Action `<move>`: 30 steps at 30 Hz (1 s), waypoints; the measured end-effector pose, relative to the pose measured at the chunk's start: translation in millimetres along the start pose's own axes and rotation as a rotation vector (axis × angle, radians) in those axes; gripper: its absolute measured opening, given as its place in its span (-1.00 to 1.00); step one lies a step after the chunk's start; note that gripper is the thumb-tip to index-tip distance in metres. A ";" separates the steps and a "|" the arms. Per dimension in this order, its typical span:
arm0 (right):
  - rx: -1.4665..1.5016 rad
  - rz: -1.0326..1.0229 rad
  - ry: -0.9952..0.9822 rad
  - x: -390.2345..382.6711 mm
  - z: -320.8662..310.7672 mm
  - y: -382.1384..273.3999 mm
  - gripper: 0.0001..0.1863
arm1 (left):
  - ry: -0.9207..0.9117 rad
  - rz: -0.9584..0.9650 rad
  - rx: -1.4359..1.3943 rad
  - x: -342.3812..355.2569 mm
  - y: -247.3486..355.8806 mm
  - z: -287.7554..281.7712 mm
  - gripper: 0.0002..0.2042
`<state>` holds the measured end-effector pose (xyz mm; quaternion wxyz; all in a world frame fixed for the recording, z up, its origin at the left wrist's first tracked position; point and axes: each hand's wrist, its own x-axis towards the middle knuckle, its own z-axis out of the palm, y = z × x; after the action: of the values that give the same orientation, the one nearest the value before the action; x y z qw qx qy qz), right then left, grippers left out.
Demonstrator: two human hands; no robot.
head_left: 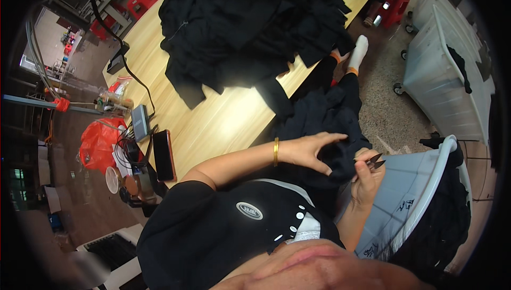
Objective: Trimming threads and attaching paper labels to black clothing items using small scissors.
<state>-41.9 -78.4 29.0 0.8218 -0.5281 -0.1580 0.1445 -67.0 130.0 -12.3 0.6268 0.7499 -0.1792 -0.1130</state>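
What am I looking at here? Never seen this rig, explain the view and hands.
There is no machine: a person wears a fisheye camera on the head, looking down, so edges bend. The left hand, with a gold bangle on its wrist, pinches a black garment lying over the lap. The right hand holds small thread snips in its grip, right at the cloth. On the wooden table lie a heap of black garments, a phone and a small grey box with cables. White plastic bins stand at the right.
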 end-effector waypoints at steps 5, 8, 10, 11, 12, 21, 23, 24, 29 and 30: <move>-0.172 -0.009 -0.262 1.6 31.6 -27.0 -0.87 | -0.067 0.068 0.178 11.0 29.6 4.8 -0.45; 0.019 -0.180 -0.181 4.3 36.1 -43.4 -0.86 | -0.309 -0.105 0.346 10.2 40.9 -12.6 -0.32; 0.199 -0.249 -0.166 8.5 35.1 -55.2 -0.82 | -0.187 0.243 0.307 8.1 46.0 -22.4 -0.10; 0.307 -0.249 -0.176 10.5 35.2 -59.9 -0.81 | -0.221 0.087 0.135 11.0 48.1 -26.1 0.04; 0.431 -0.243 -0.195 12.8 36.2 -62.4 -0.81 | -0.103 0.081 -0.060 12.1 49.4 -27.0 -0.03; 0.076 -0.145 0.326 33.7 21.3 -54.8 -0.83 | -0.002 0.016 -0.125 11.9 52.2 -4.1 -0.82; 0.143 -0.192 0.206 34.5 0.4 -60.2 -0.79 | 0.184 -0.024 -0.143 -2.0 57.2 -51.1 -0.75; 0.272 -0.235 0.091 35.0 -11.2 -62.1 -0.76 | 0.338 0.017 -0.235 -11.9 61.3 -77.3 -0.74; 0.381 -0.165 0.152 34.6 -58.6 -37.1 -0.71 | 0.992 0.405 -0.389 -72.9 88.4 -208.6 -0.60; 0.361 -0.163 0.152 34.0 -64.1 -26.7 -0.71 | 1.133 0.493 -0.353 -85.6 89.8 -233.9 -0.57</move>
<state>17.3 -128.1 31.9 0.9215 -0.3672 -0.1092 0.0633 -64.2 362.0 115.1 0.7458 0.5158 0.0337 0.4203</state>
